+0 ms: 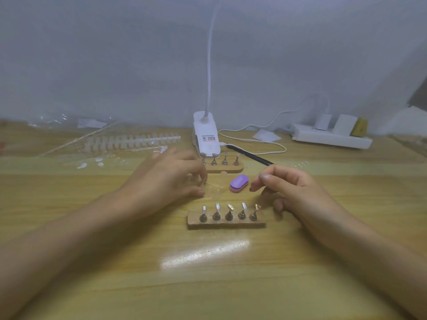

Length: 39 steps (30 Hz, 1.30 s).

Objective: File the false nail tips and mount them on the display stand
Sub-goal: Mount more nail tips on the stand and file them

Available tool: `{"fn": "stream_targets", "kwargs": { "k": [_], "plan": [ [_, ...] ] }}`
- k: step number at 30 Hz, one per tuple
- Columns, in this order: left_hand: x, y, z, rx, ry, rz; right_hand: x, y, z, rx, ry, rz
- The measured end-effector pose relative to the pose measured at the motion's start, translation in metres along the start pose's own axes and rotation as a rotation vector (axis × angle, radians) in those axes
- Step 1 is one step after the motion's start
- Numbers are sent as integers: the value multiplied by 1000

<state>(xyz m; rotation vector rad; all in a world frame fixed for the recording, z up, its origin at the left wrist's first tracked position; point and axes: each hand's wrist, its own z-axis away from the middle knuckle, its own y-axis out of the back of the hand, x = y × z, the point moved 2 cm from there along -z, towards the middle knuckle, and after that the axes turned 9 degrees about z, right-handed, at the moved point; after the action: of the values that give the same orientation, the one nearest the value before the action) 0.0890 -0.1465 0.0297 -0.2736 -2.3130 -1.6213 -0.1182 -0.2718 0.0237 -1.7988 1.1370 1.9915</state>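
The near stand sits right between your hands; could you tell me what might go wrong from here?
1. The right hand is close to the end peg of the near stand; a nudge might knock it.
2. The clear nail tips by the left hand are hard to see on the table and could be flicked away.

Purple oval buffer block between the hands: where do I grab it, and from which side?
Pinch the purple oval buffer block across its two long edges, from above on its right, where the right hand is nearest. It lies flat, pink layer down, sides exposed.
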Motion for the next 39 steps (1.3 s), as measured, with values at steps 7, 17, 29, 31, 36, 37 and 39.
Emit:
{"fn": "stream_targets", "kwargs": {
  "k": [7, 17, 29, 31, 36, 37, 39],
  "plan": [
    [2, -2, 0, 53, 14, 166, 1, 2, -1, 3, 24, 13],
    [11, -11, 1, 56, -16, 479, -19, 0, -13, 4, 341, 397],
    [4, -18, 0, 120, 59, 738, -12, -23, -28, 80, 432, 184],
    [4, -21, 2, 122, 63, 802, -9, -23, -29, 73, 459, 198],
    [1, -24, 2, 116, 120, 890, -7, -24, -29, 68, 529, 210],
    [1, -24, 2, 109, 133, 902, -7, -24, -29, 80, 539, 226],
    [1, -23, 2, 87, 153, 908, -6, -24, -28, 111, 555, 275]
  ]
}}
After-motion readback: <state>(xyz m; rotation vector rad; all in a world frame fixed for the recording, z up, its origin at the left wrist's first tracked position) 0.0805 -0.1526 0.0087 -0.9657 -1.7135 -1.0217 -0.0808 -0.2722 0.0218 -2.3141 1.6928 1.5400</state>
